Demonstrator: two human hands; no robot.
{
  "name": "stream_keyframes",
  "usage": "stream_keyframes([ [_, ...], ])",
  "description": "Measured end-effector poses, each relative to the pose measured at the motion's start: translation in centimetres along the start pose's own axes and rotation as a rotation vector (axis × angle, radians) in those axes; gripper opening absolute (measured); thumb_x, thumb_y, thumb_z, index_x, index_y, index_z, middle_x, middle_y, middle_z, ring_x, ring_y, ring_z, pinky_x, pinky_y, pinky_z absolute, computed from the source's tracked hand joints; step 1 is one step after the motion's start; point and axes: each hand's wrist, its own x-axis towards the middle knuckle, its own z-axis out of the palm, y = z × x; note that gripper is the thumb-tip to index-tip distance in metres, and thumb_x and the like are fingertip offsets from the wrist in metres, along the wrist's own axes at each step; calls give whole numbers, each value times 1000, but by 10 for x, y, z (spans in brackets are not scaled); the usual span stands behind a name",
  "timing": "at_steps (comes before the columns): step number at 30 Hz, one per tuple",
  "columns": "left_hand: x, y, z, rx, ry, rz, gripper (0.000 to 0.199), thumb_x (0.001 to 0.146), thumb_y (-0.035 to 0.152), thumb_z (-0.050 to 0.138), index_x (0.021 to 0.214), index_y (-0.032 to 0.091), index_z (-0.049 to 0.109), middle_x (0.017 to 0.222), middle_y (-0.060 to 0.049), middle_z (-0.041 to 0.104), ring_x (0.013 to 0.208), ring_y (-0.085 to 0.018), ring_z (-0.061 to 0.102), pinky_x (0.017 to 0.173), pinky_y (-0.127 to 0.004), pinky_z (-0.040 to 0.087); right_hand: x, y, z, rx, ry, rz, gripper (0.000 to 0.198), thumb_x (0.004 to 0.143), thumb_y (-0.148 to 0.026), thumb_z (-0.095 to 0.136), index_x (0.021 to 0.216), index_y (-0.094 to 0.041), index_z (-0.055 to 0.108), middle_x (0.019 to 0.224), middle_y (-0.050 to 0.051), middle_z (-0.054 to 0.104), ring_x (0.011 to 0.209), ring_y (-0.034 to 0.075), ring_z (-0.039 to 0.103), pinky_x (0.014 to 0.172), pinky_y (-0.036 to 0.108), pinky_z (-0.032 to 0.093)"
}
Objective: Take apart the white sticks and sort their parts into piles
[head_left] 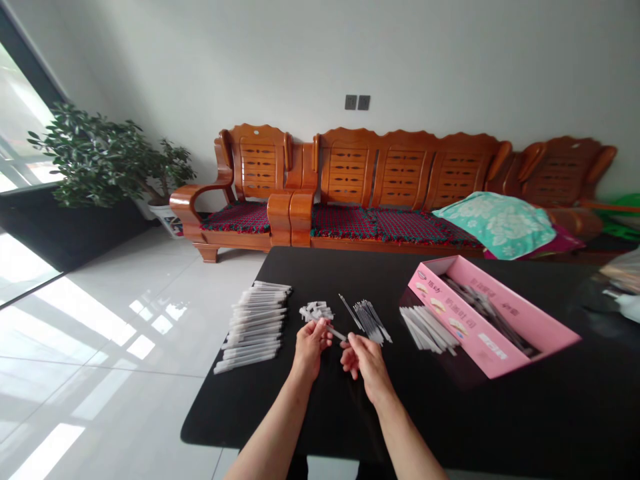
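Observation:
Between my two hands is a slim grey-white pen, held almost level above the black table. My left hand pinches its left end, and my right hand grips the right end with thumb and fingers. Just beyond my left hand lies a small heap of short whitish pen caps. Thin dark-tipped pen refills lie fanned out behind my right hand. To the left, a long row of frosted white pens is stacked. Some whitish tubes, seemingly pen barrels, lie at the right.
An open pink cardboard box holding grey sticks stands at the right of the black table. Plastic bags lie at the far right edge. Behind stand a wooden sofa and a potted plant.

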Motion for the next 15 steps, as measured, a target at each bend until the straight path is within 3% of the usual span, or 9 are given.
stream_keyframes([
  [5, -1, 1, 1, -58, -41, 0, 41, 60, 40, 87, 81, 8, 71, 71, -5, 66, 54, -7, 57, 51, -17, 48, 1, 1, -2, -39, -47, -26, 52, 82, -64, 56, 68, -14, 58, 40, -1, 52, 33, 8, 46, 30, 15, 23],
  [15, 3, 3, 0, -30, -34, 23, 40, 58, 40, 87, 74, 9, 69, 63, -2, 64, 48, -6, 53, 48, -17, 43, 3, 2, -5, -51, -86, -67, 41, 78, -55, 65, 73, -14, 60, 47, -1, 56, 37, 7, 45, 33, 16, 27],
])
